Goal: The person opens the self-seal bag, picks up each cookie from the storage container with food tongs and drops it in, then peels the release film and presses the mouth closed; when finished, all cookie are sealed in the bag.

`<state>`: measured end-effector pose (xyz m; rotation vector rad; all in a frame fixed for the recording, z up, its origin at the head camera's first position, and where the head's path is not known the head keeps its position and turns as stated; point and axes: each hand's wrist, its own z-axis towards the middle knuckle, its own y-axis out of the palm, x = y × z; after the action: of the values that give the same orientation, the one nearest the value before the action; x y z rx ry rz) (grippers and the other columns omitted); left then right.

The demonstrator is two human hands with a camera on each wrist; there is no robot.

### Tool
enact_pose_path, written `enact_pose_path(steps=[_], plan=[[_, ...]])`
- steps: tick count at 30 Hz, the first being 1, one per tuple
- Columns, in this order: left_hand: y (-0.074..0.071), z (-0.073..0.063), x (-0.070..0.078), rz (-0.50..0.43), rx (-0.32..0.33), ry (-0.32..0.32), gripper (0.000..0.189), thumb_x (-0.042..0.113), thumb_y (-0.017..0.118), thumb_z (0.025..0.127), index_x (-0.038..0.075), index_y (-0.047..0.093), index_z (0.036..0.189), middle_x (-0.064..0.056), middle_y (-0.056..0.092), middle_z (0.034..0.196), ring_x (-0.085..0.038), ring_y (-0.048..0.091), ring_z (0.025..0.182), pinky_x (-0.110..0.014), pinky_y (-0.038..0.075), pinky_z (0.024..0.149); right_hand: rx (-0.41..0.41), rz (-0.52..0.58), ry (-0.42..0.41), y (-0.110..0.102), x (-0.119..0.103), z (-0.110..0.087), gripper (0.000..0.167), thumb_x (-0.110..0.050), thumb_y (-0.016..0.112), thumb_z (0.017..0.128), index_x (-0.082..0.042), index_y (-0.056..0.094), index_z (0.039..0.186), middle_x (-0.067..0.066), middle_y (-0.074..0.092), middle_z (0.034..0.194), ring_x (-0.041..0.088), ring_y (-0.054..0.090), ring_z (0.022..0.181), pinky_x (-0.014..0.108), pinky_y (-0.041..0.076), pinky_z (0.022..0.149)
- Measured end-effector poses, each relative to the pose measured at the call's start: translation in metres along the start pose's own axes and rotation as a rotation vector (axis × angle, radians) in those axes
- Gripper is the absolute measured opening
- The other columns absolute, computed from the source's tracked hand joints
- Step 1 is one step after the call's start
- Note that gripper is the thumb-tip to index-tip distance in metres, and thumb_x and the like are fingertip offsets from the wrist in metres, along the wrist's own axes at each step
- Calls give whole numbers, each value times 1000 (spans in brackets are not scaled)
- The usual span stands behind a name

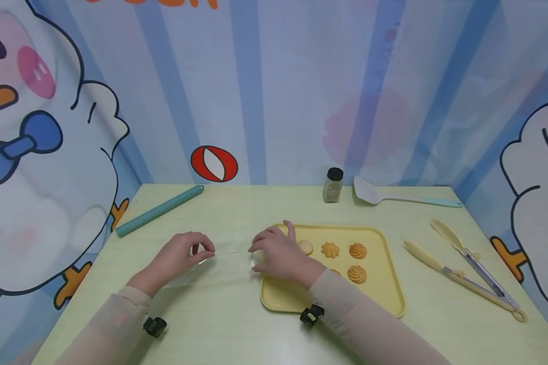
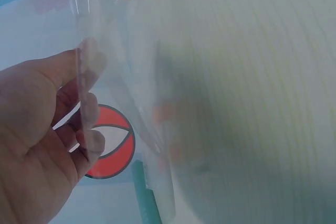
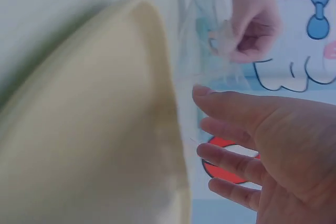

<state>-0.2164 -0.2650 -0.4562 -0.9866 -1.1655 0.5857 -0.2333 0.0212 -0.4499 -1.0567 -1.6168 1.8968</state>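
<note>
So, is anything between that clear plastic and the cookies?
Yes: the right hand, over the tray's left side, is between the plastic and the cookies. The tray's raised edge lies there too.

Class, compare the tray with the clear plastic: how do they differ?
Colour: the tray is yellow and opaque; the plastic is colourless and see-through.
Form: the tray has a raised rim; the plastic is a thin film.
Place: the tray lies on the table bearing cookies; the left hand pinches the plastic.
Both are near the right hand.
</note>
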Motion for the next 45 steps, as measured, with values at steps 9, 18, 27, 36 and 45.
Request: enact_pose_path(steps=[9,18,27,36,45], plan=[[0,0,1,0,-3,21,9,20,81,90,26,75,95,13,68,90,-12,52,77,-27,44,67,92,26,62,-23,35,-39,36,-39,80,90,-23,76,122,0,66,135,27,50,135,68,6,118],[0,-3,2,8,-9,-14,8,20,80,91,25,75,96,12,68,91,-13,52,78,-27,45,68,201,38,107,-39,84,-100,32,-29,82,89,-18,76,119,7,67,131,33,53,130,70,12,114],[1,-3,4,17,-5,-8,9,19,80,91,23,76,97,11,68,91,-13,52,78,-27,45,68,314,42,136,-40,128,-171,30,-20,80,91,-11,75,120,9,69,129,35,62,124,60,43,107],[6,-6,2,23,-16,-22,10,18,81,90,24,76,97,11,69,91,-13,53,79,-28,45,69,387,64,243,-53,164,-226,38,-14,78,92,-9,69,128,14,64,132,42,58,124,61,48,96],[5,-4,2,14,0,-5,10,18,81,90,22,76,98,11,69,91,-13,53,80,-28,46,69,455,11,382,-68,209,-273,46,-21,83,88,-8,67,129,22,62,133,50,55,118,65,46,84]])
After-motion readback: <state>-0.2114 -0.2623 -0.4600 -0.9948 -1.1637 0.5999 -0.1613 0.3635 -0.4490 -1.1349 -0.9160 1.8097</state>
